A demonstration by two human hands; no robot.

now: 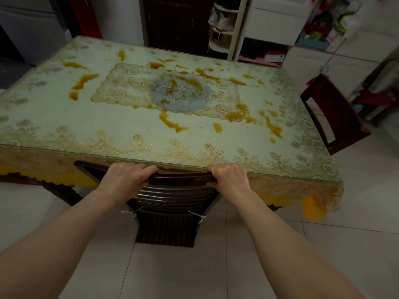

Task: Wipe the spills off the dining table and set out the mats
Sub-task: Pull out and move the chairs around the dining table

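Note:
The dining table (121,126) fills the upper half of the head view, its glass top over a pale green floral cloth. Several orange-brown spills (83,82) lie scattered over the glass, some near the far edge and some at the right (273,126). A dark wooden chair (174,190) stands tucked under the near edge of the table. My left hand (127,180) grips the left part of the chair's top rail. My right hand (228,179) grips the right part of the same rail. No mats or wiping cloth are visible.
A second dark chair (332,113) stands at the table's right end. Behind the table are a dark door (177,22), a white shelf with shoes (224,24) and cluttered white cabinets (323,24). Pale floor tiles (280,244) surround the chair.

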